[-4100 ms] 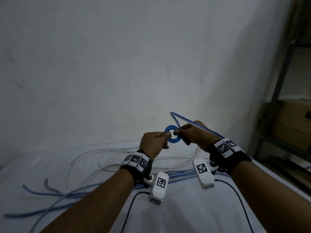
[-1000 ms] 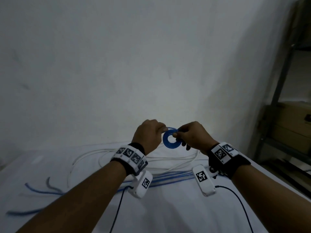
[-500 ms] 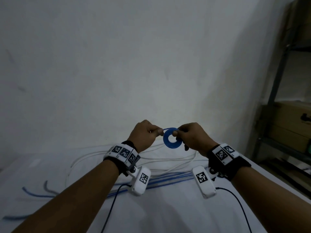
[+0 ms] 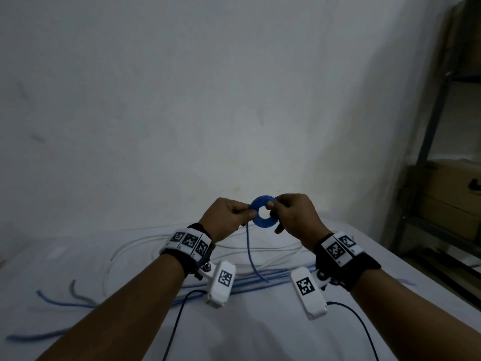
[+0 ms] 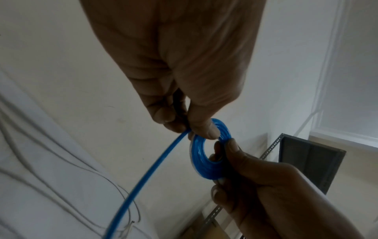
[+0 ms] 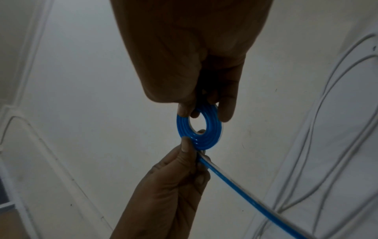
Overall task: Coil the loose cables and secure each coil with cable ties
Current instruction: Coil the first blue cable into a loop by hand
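A small flat coil of blue cable (image 4: 263, 214) (image 5: 211, 155) (image 6: 199, 129) hangs in the air between both hands, above the white cloth. My left hand (image 4: 229, 217) (image 5: 184, 122) pinches the coil's left rim, where the loose blue strand (image 4: 250, 252) (image 5: 147, 171) (image 6: 241, 190) leaves it and drops to the cloth. My right hand (image 4: 289, 217) (image 6: 204, 103) pinches the right rim, thumb through the hole. No cable tie shows.
Long white cables (image 4: 135, 252) and more blue cable lengths (image 4: 260, 278) lie looped across the white cloth (image 4: 78, 256). A plain wall stands close behind. A metal shelf rack (image 4: 432, 131) with cardboard boxes (image 4: 453, 194) is at the right.
The coil has gained turns since four seconds ago. In the last second the left hand shifted along the rim, and the loose strand now hangs straight down from it.
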